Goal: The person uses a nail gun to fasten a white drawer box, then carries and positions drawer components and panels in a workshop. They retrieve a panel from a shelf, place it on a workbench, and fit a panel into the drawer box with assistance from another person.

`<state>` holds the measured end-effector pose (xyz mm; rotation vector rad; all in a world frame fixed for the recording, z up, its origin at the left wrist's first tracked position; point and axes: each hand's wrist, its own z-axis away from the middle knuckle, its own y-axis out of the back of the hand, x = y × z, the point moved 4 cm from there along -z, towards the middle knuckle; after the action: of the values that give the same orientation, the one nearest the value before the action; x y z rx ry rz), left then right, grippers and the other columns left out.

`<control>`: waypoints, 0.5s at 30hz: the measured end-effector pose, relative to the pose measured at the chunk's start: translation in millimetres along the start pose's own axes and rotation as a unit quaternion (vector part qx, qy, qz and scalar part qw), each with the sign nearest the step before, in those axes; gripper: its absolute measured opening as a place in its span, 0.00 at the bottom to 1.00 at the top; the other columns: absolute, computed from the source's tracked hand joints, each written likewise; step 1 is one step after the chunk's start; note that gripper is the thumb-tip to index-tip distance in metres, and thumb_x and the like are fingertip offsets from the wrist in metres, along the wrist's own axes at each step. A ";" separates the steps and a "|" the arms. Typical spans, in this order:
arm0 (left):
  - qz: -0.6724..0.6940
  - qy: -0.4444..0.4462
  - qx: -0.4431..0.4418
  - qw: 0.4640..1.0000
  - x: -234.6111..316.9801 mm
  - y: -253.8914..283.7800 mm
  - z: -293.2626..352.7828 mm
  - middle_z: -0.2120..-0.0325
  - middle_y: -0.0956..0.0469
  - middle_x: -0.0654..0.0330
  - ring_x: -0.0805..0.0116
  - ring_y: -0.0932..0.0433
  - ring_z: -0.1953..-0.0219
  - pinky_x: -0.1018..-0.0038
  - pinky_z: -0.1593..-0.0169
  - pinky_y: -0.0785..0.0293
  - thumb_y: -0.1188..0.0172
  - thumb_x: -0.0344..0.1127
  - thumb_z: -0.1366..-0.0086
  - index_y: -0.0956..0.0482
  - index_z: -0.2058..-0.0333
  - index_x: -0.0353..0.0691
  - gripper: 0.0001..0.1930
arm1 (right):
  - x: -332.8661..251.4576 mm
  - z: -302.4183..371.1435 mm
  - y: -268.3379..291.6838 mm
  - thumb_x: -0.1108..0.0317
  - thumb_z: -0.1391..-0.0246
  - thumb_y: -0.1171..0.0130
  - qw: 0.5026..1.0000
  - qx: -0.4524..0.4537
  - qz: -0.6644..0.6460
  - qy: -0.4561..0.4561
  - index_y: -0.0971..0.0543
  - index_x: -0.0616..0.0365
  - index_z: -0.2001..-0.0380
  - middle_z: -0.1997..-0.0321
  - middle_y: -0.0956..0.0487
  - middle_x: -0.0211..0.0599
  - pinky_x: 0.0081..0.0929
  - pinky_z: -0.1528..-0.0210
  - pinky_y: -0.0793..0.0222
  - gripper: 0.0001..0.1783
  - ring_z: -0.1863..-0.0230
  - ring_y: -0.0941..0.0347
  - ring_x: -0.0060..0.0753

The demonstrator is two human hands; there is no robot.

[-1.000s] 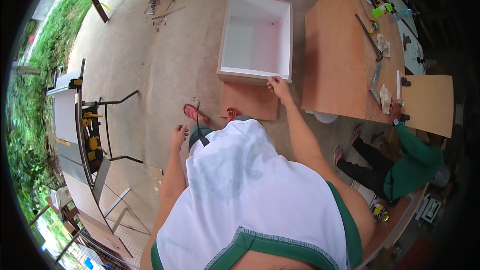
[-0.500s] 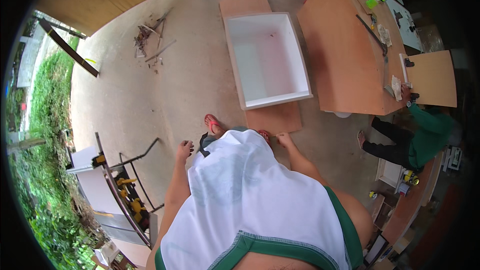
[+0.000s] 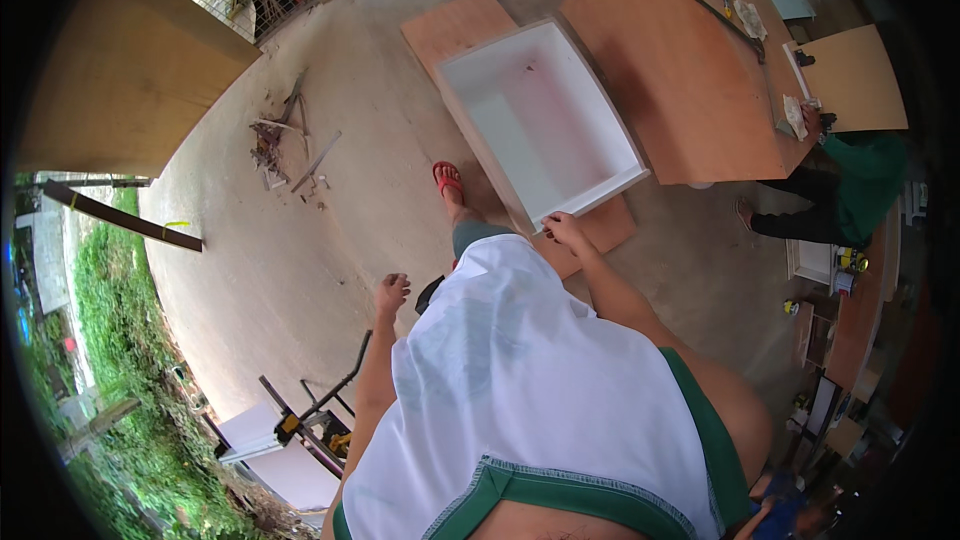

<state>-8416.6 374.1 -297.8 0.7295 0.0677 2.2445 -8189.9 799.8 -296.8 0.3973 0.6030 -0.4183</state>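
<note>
Right hand (image 3: pixel 566 230) has moved to the white box's (image 3: pixel 545 145) near corner, fingers curled, grip indeterminable; left hand (image 3: pixel 391 292) hangs empty, loosely open. Ahead between them, the sandalled foot (image 3: pixel 447 179), if placed carelessly, could jar the box askew on its plywood board (image 3: pixel 458 27). Beyond the right hand, the box shows a small dark speck (image 3: pixel 530 67) inside.

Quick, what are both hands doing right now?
Left hand: loosely open, looks empty.
Right hand: half-curled at the white box; whether it holds the edge, I can't tell.
</note>
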 end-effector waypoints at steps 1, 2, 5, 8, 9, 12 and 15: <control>-0.003 -0.004 -0.016 1.000 8.1 0.0 -11.2 0.61 0.17 0.58 0.70 0.19 0.65 0.73 0.66 0.26 0.44 0.45 0.32 0.24 0.49 0.38 0.19 | -8.3 -15.5 -2.5 0.58 0.41 0.41 1.000 0.005 0.009 -0.022 0.20 0.59 0.59 0.66 0.18 0.34 0.26 0.69 0.29 0.16 0.68 0.23 0.26; 0.012 0.003 -0.038 0.999 17.0 0.4 -23.2 0.61 0.17 0.57 0.69 0.19 0.65 0.73 0.66 0.25 0.44 0.45 0.32 0.24 0.49 0.38 0.20 | -16.6 -33.3 -4.3 0.56 0.41 0.42 0.998 0.018 0.028 -0.057 0.20 0.57 0.59 0.65 0.18 0.33 0.25 0.70 0.30 0.16 0.68 0.24 0.25; -0.072 -0.049 -0.032 0.996 53.1 30.6 -54.2 0.61 0.17 0.57 0.68 0.19 0.66 0.72 0.68 0.26 0.45 0.44 0.31 0.24 0.49 0.37 0.19 | -46.4 -80.3 -18.4 0.56 0.42 0.41 0.992 0.017 0.048 -0.111 0.20 0.57 0.60 0.65 0.18 0.34 0.27 0.70 0.30 0.16 0.68 0.24 0.26; -0.098 0.052 -0.004 0.994 85.8 71.6 -80.1 0.63 0.17 0.58 0.69 0.20 0.68 0.72 0.70 0.27 0.45 0.44 0.32 0.24 0.50 0.38 0.18 | -97.4 -123.5 -34.9 0.56 0.43 0.41 0.993 -0.006 0.057 -0.107 0.20 0.57 0.60 0.65 0.18 0.34 0.28 0.70 0.30 0.16 0.68 0.24 0.27; -0.051 0.066 -0.003 0.997 102.9 87.2 -90.5 0.63 0.17 0.59 0.69 0.20 0.68 0.72 0.70 0.27 0.45 0.44 0.32 0.24 0.50 0.38 0.18 | -119.7 -136.4 -40.1 0.56 0.43 0.41 0.995 -0.012 0.022 -0.094 0.20 0.57 0.60 0.65 0.18 0.34 0.28 0.69 0.30 0.16 0.68 0.24 0.27; -0.020 0.065 0.049 0.996 172.5 127.6 -125.2 0.63 0.17 0.60 0.70 0.20 0.67 0.71 0.67 0.27 0.45 0.45 0.32 0.24 0.51 0.39 0.19 | -203.3 -176.4 -48.8 0.57 0.43 0.41 0.999 -0.025 0.028 -0.017 0.19 0.59 0.61 0.67 0.18 0.33 0.26 0.68 0.29 0.16 0.69 0.24 0.26; 0.044 -0.010 0.061 0.997 256.0 152.2 -158.4 0.61 0.18 0.62 0.72 0.21 0.64 0.73 0.63 0.27 0.46 0.46 0.32 0.24 0.51 0.41 0.18 | -284.3 -212.5 -41.9 0.57 0.41 0.42 1.000 -0.016 0.010 0.025 0.20 0.56 0.61 0.66 0.18 0.28 0.22 0.66 0.30 0.14 0.67 0.24 0.21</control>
<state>-8739.0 468.3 -266.5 0.8338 0.1679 2.3332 -8519.4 938.2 -292.3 0.3828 0.6532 -0.3803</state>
